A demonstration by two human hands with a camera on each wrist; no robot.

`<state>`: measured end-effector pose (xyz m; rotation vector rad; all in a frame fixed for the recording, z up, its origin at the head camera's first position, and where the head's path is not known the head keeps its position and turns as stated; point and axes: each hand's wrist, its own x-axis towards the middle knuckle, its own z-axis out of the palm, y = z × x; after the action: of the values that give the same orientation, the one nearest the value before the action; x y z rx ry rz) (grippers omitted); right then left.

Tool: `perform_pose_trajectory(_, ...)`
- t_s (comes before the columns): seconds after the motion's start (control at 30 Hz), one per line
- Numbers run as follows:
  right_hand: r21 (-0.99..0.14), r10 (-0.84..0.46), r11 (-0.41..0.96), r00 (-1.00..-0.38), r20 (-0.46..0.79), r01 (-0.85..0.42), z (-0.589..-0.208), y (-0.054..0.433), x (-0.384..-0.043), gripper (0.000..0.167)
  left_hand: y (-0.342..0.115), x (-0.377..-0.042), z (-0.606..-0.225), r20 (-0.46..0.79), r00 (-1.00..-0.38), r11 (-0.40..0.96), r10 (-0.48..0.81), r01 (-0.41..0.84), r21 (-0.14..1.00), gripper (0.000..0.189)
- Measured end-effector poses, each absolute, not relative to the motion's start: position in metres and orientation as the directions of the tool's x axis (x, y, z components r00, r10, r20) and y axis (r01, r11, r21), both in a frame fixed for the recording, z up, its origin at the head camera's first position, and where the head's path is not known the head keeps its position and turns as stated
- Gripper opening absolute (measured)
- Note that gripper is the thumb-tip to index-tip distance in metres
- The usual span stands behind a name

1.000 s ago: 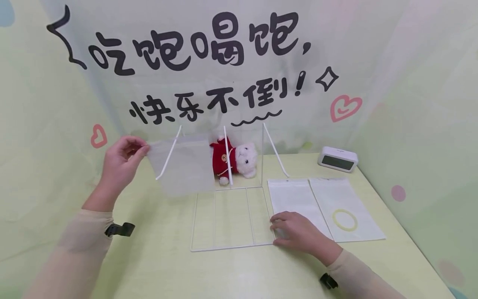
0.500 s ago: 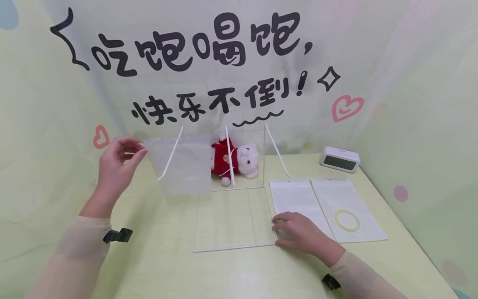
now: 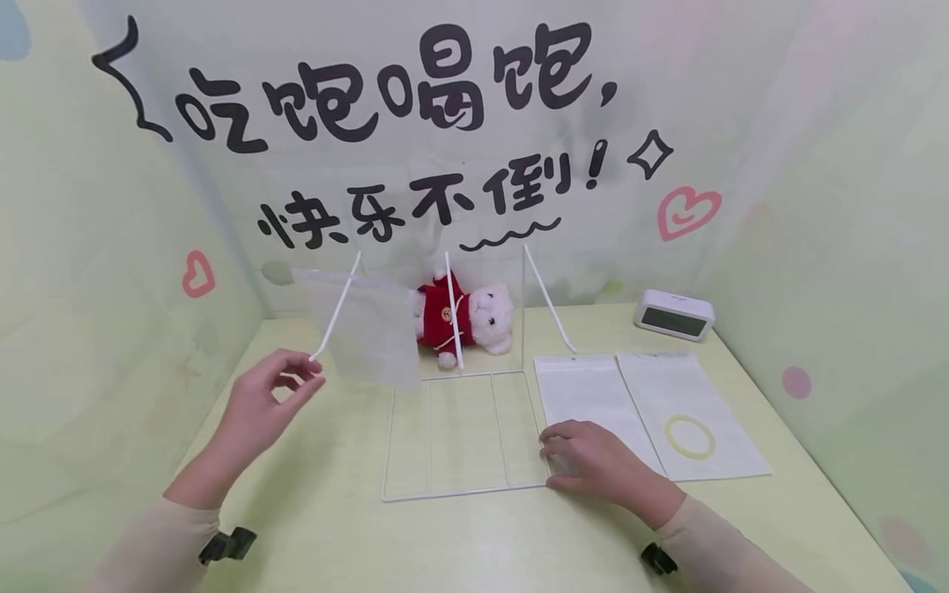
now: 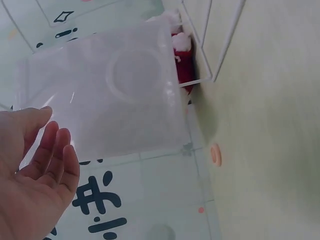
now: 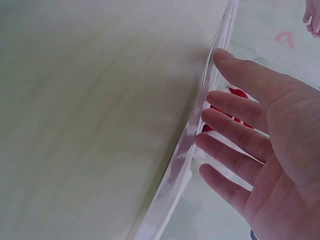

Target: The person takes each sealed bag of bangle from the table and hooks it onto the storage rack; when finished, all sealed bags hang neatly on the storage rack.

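Observation:
A translucent zip bag (image 3: pixel 371 338) hangs from the left prong of a white wire rack (image 3: pixel 465 495). A faint ring shape shows on the bag (image 4: pixel 125 115) in the left wrist view. My left hand (image 3: pixel 259 403) has its fingers loosely bent and holds nothing; its fingertips are right at the lower end of the left prong (image 3: pixel 337 309). My right hand (image 3: pixel 600 465) rests with relaxed fingers at the right side of the rack's base, its fingertips along the wire. The other two prongs carry no bag.
Two white zip bags (image 3: pixel 582 391) lie flat right of the rack, a pale yellow ring (image 3: pixel 670 434) on the farther one. Behind the rack lies a plush bear (image 3: pixel 489 317) in red. A white digital clock (image 3: pixel 673 315) stands at the back right.
My left hand has let go of the bag's upper left corner and moved down and right to the prong's end. The bag stays hanging on the prong. My right hand has not moved.

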<state>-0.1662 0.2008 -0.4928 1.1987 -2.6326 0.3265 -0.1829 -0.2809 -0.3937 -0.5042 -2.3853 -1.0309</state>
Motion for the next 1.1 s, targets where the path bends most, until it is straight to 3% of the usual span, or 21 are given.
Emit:
perform_pose_trajectory(0.27, -0.112, -0.712, 0.64, -0.642, 0.285, -0.76, -0.493, 0.199, -0.167, 0.032, -0.269, -0.18, -0.437, 0.504, -0.813, 0.693, 0.292, 0.543, 0.475, 0.026)
perform_pose_trajectory(0.47, -0.107, -0.714, 0.641, -0.642, 0.279, -0.76, -0.494, 0.199, -0.168, 0.032, -0.256, -0.171, -0.464, 0.32, -0.867, 0.728, 0.382, 0.496, 0.473, 0.026)
perform_pose_trajectory(0.6, -0.103, -0.711, 0.645, -0.644, 0.282, -0.757, -0.496, 0.199, -0.169, 0.033, -0.25, -0.165, -0.478, 0.22, -0.877, 0.775, 0.428, 0.481, 0.409, 0.028)
perform_pose_trajectory(0.87, -0.096, -0.718, 0.631, -0.626, 0.305, -0.77, -0.497, 0.199, -0.17, 0.033, -0.243, -0.154, -0.499, 0.223, -0.83, 0.78, 0.512, 0.557, 0.284, 0.038)
perform_pose_trajectory(1.1, -0.104, -0.717, 0.635, -0.634, 0.289, -0.766, -0.495, 0.202, -0.168, 0.032, -0.239, -0.148, -0.504, 0.217, -0.812, 0.773, 0.542, 0.582, 0.252, 0.04)
